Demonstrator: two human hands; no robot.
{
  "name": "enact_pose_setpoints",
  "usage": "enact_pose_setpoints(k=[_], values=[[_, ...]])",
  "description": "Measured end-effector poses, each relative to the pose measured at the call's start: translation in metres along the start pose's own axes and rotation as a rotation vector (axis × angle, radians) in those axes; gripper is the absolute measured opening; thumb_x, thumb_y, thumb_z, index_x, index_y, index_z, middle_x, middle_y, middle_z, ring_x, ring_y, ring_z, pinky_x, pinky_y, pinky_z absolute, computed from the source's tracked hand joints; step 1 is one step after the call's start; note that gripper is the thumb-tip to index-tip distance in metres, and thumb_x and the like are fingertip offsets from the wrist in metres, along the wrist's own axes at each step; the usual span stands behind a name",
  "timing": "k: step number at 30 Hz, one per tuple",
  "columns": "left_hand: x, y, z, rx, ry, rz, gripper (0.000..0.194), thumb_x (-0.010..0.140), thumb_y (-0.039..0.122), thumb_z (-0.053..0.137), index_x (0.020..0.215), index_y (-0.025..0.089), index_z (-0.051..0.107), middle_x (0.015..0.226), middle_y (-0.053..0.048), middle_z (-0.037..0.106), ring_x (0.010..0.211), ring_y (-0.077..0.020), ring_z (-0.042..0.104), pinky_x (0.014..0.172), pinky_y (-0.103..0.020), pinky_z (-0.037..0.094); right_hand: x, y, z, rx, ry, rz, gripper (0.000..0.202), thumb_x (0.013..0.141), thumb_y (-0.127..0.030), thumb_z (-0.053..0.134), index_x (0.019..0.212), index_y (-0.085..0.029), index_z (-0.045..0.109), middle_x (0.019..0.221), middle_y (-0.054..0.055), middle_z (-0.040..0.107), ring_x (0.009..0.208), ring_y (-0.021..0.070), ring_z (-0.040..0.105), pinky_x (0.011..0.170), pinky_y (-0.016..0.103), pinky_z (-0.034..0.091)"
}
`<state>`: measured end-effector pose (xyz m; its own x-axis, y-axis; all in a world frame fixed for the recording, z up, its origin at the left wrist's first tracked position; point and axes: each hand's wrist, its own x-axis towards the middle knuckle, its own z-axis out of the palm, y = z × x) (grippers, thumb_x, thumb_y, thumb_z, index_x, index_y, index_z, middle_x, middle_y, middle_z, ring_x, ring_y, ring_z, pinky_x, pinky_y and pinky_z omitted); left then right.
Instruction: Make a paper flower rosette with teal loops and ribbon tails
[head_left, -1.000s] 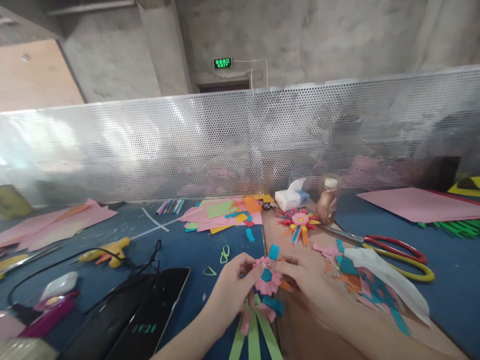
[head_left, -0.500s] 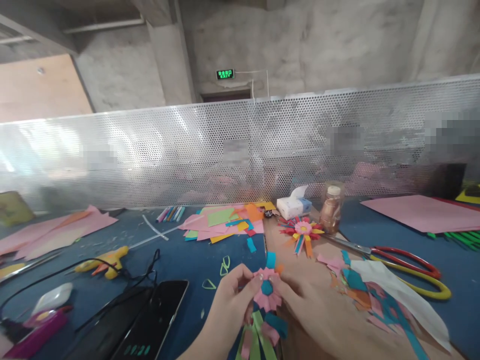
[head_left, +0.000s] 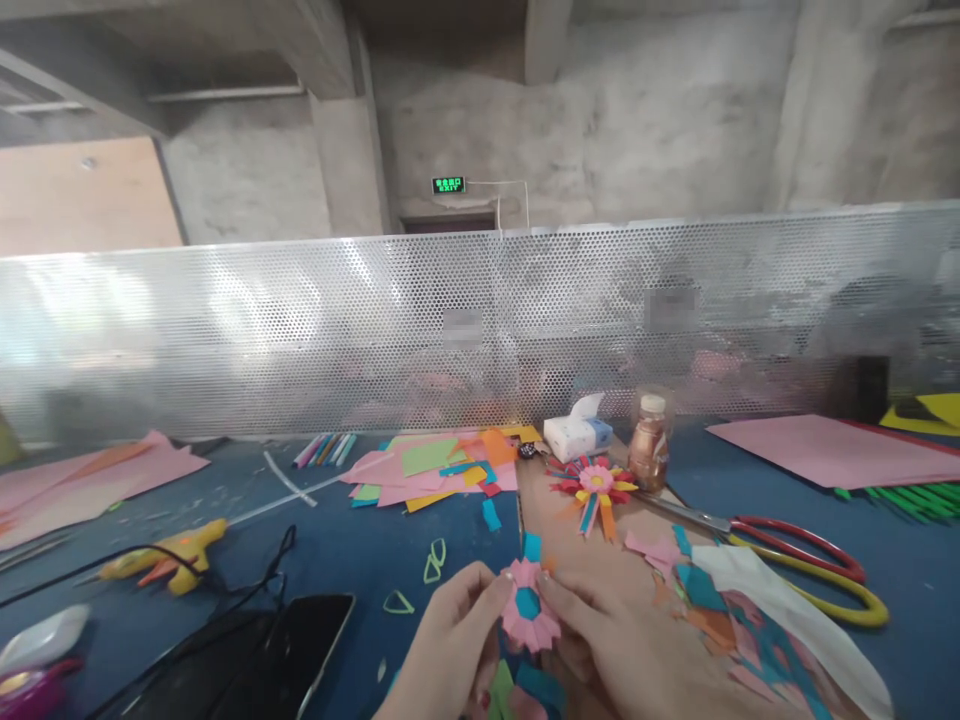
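Note:
Between my two hands is a pink paper flower (head_left: 531, 632) with a blue centre, its scalloped petals facing me. My left hand (head_left: 461, 635) pinches its left edge between thumb and fingers. On the opposite edge, the thumb and fingers of my right hand (head_left: 600, 630) close on the petals. Green and blue paper strips (head_left: 536, 690) show below the flower, partly hidden by my hands. A finished-looking paper flower (head_left: 596, 480) with red, orange and blue strips lies farther back on the brown board.
Scissors (head_left: 810, 560) and paper scraps (head_left: 720, 610) lie right of my hands. A yellow glue gun (head_left: 161, 560) with its cord and a black phone (head_left: 322, 640) lie left. Coloured paper (head_left: 420, 470), a tissue pack (head_left: 577, 435) and a bottle (head_left: 649, 445) stand behind, before a perforated metal screen (head_left: 300, 330).
My view has tilted up and shifted slightly right, so the tabletop things sit lower and farther left. Both hands keep hold of the pink flower, with the strips beneath less visible.

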<state>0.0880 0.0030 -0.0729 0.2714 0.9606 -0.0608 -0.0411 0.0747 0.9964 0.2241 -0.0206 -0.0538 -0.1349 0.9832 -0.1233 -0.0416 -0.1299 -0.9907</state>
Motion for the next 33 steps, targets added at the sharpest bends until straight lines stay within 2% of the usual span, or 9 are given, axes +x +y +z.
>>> enact_pose_setpoints(k=[9, 15, 22, 25, 29, 33], values=[[-0.007, 0.004, 0.001, 0.018, -0.041, -0.027, 0.040, 0.066, 0.057, 0.047, 0.058, 0.019, 0.039, 0.025, 0.009, 0.035, 0.018, -0.0035, 0.023, 0.024, -0.015, 0.012, 0.010, 0.013, -0.006, -0.021, 0.022, -0.080, 0.045, 0.066, -0.055, 0.053, 0.050, -0.019, 0.033, 0.040, -0.009, 0.020, 0.037, 0.0046, 0.016, 0.038, 0.022, 0.009], [-0.009, 0.006, 0.001, -0.031, -0.075, -0.064, 0.036, 0.067, 0.053, 0.048, 0.060, 0.019, 0.038, 0.028, 0.008, 0.040, 0.017, -0.0048, 0.028, 0.021, -0.014, 0.013, 0.011, 0.012, -0.009, -0.096, -0.010, -0.065, 0.042, 0.071, -0.050, 0.049, 0.050, -0.019, 0.033, 0.040, -0.008, 0.024, 0.037, 0.0058, 0.021, 0.038, 0.023, 0.012], [-0.010, 0.007, 0.001, -0.070, -0.085, -0.136, 0.036, 0.067, 0.053, 0.049, 0.061, 0.019, 0.038, 0.034, 0.005, 0.047, 0.018, -0.0062, 0.034, 0.018, -0.012, 0.018, 0.004, -0.006, -0.001, -0.212, 0.058, -0.048, 0.037, 0.068, -0.047, 0.045, 0.045, -0.020, 0.032, 0.037, -0.006, 0.024, 0.036, 0.0073, 0.021, 0.038, 0.023, 0.015], [-0.013, 0.007, 0.001, -0.079, -0.073, -0.133, 0.035, 0.070, 0.050, 0.049, 0.061, 0.018, 0.039, 0.036, 0.006, 0.046, 0.020, -0.0057, 0.035, 0.019, -0.012, 0.020, -0.001, -0.018, 0.002, -0.266, 0.078, 0.023, 0.035, 0.069, -0.042, 0.043, 0.044, -0.020, 0.034, 0.037, -0.005, 0.025, 0.037, 0.0086, 0.024, 0.038, 0.023, 0.019], [-0.015, 0.009, 0.001, -0.069, -0.071, -0.135, 0.032, 0.074, 0.047, 0.046, 0.062, 0.018, 0.039, 0.037, 0.007, 0.047, 0.021, -0.0055, 0.039, 0.020, -0.010, 0.019, -0.009, -0.030, 0.004, -0.331, 0.134, 0.014, 0.029, 0.071, -0.032, 0.044, 0.046, -0.018, 0.042, 0.044, -0.003, 0.034, 0.043, 0.0091, 0.029, 0.041, 0.020, 0.023], [-0.015, 0.011, 0.003, -0.050, -0.084, -0.141, 0.031, 0.074, 0.046, 0.045, 0.062, 0.018, 0.038, 0.037, 0.006, 0.048, 0.021, -0.0069, 0.040, 0.019, -0.011, 0.022, -0.011, -0.034, 0.005, -0.425, 0.134, 0.014, 0.033, 0.075, -0.030, 0.041, 0.045, -0.017, 0.045, 0.045, -0.004, 0.037, 0.044, 0.0087, 0.030, 0.041, 0.019, 0.023]])
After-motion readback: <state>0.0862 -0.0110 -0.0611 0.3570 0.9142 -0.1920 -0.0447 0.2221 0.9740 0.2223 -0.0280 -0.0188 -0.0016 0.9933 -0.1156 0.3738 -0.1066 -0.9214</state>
